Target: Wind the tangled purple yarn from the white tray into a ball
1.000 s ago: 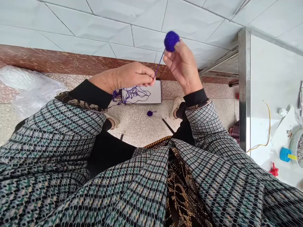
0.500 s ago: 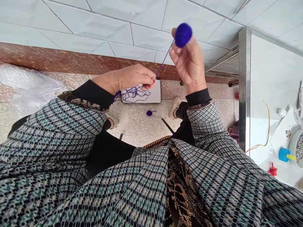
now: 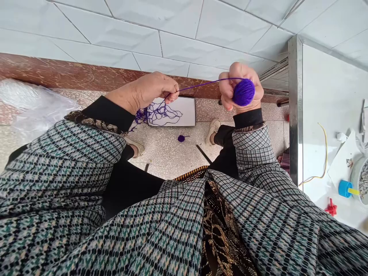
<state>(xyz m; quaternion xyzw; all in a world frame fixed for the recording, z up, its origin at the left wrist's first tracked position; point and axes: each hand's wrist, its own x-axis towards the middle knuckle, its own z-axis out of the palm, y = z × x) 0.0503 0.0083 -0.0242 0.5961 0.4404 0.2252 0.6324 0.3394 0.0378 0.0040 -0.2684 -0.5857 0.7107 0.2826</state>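
My right hand [image 3: 240, 86] grips a small purple yarn ball [image 3: 243, 92] in front of my chest, fingers curled round it. A taut purple strand [image 3: 201, 84] runs from the ball leftward to my left hand [image 3: 152, 92], which pinches it between thumb and fingers. Below the left hand the strand drops to a loose purple tangle [image 3: 161, 113] lying on a white board [image 3: 188, 113] on the floor. A second tiny purple yarn ball [image 3: 181, 138] lies on the floor between my shoes.
A clear plastic bag [image 3: 37, 107] lies at the left by the wall. At the right stands a white table with a metal edge [image 3: 295, 111], holding a yellow cord [image 3: 326, 153], a blue cap [image 3: 343, 188] and a small red piece [image 3: 331, 209].
My right hand has swung the ball down and to the right, turning over. The strand now stretches nearly level. The left hand has stayed almost still, pinching the strand.
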